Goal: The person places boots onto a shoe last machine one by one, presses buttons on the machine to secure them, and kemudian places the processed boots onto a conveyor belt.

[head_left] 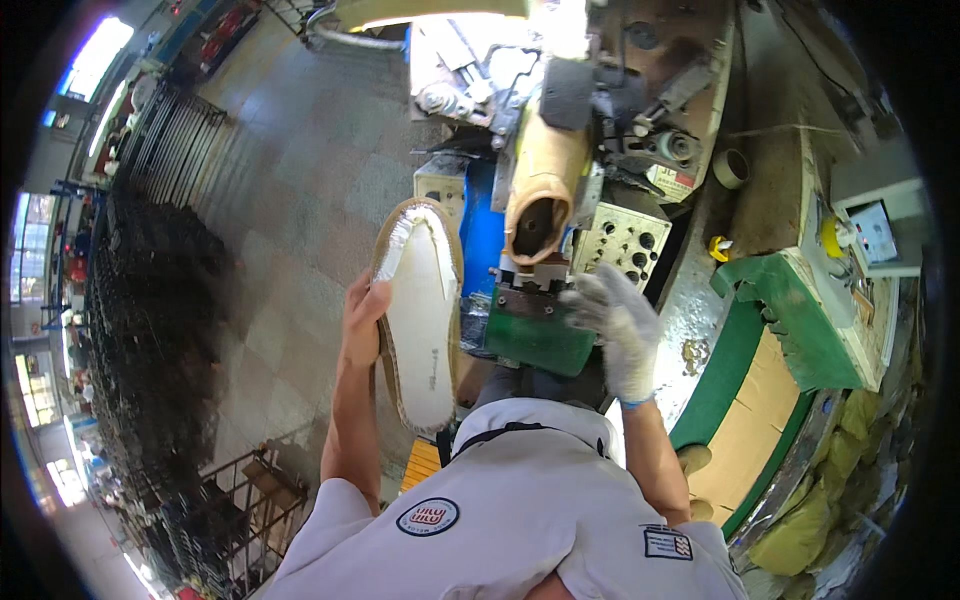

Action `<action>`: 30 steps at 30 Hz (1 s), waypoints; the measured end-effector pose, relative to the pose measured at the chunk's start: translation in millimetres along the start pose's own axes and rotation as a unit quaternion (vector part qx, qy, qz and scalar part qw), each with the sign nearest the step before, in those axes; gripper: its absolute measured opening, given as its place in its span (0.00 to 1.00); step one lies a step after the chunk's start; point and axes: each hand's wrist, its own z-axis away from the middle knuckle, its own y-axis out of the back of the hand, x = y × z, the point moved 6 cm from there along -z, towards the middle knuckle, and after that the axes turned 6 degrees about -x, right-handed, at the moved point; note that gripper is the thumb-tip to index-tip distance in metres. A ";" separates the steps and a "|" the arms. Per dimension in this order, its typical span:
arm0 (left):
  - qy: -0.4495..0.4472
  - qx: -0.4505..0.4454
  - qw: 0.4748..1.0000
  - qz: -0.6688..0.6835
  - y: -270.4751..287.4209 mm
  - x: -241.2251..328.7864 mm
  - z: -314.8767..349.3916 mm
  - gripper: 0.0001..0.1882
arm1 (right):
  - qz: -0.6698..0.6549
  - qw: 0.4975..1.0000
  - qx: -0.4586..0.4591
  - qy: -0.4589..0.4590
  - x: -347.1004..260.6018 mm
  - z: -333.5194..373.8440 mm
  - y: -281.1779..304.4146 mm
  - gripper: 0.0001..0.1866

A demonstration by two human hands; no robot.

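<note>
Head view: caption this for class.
Left hand holds a shoe upper, underside showing; gloved right hand open beside a machine.

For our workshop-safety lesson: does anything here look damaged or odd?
The green covering at right has a ragged edge, so it looks torn or worn. Also odd: the right hand is gloved, while the left hand, holding a shoe upper, is bare.

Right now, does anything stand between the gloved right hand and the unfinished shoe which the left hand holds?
Yes. In this view, the green machine part and the bolted metal plate lie between the gloved right hand and the unfinished shoe. Whether they stand high enough to block a straight reach, I cannot tell.
</note>
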 end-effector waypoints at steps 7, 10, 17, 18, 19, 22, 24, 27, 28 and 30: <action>0.025 -0.118 0.990 0.071 -175.9 -12.7 -21.0 0.28 | -0.163 0.986 -0.019 -0.013 10.4 -10.1 -6.9 0.40; 0.061 -0.191 0.979 -0.017 -238.5 -38.3 -28.3 0.29 | -0.148 0.988 0.038 -0.008 2.4 13.7 55.4 0.36; -0.046 -0.317 0.854 -0.410 -385.4 -85.5 -28.4 0.24 | -0.211 0.947 0.243 0.019 25.6 102.3 209.7 0.29; -0.085 -0.326 0.843 -0.420 -397.5 -94.7 -20.8 0.24 | -0.167 0.949 0.266 0.012 29.1 118.8 235.3 0.29; -0.066 -0.335 0.862 -0.374 -407.3 -108.5 -15.9 0.24 | -0.119 0.952 0.283 -0.001 32.9 136.7 265.8 0.29; 0.025 -0.335 0.892 -0.301 -410.4 -122.8 -4.5 0.22 | 0.042 0.928 0.351 -0.116 50.2 198.7 370.6 0.31; 0.031 -0.319 0.890 -0.325 -390.6 -134.1 -3.1 0.21 | 0.077 0.891 0.393 -0.215 58.6 240.1 435.4 0.35; 0.063 -0.304 0.885 -0.347 -371.9 -143.1 0.3 0.18 | 0.387 0.701 0.416 -0.430 81.6 304.2 532.7 0.40; 0.080 -0.289 0.897 -0.325 -363.3 -146.0 2.1 0.17 | 0.447 0.640 0.396 -0.484 85.7 314.6 542.3 0.42; 0.078 -0.281 0.899 -0.327 -351.7 -147.2 1.3 0.16 | 0.506 0.610 0.243 -0.560 120.2 318.5 529.9 0.42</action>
